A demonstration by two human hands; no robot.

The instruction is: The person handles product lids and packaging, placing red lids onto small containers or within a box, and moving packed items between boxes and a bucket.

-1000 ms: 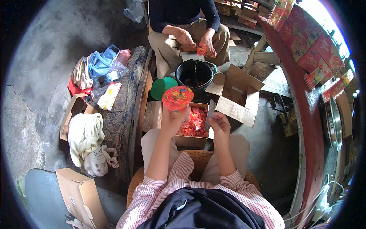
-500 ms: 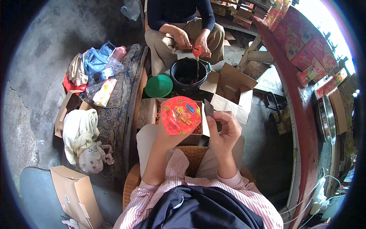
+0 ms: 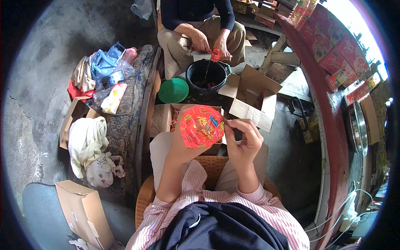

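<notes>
In my left hand (image 3: pixel 177 146) is a cup with a round red printed film lid (image 3: pixel 202 127), held over my lap with its lid toward me. The hand's fingers are mostly hidden behind the cup. My right hand (image 3: pixel 244 139) pinches a small dark flat blade (image 3: pixel 225 121) between thumb and fingers. The blade's tip meets the right edge of the red lid. Below and beyond the cup, an open cardboard box (image 3: pixel 160 121) holds red items, partly covered by my hand.
Opposite me a seated person's hands (image 3: pixel 214 48) hold a small red cup over a black bucket (image 3: pixel 193 85). A green basin (image 3: pixel 173 91) sits left of it, an open carton (image 3: pixel 254 93) right. A patterned bench (image 3: pixel 127 146) with bags and cloth stands left, a red-edged table (image 3: pixel 333 137) right.
The blade in my right hand, earlier raised beside the cup, has come down against the lid's right edge. The cup has shifted slightly right. The other person's red cup stays over the bucket.
</notes>
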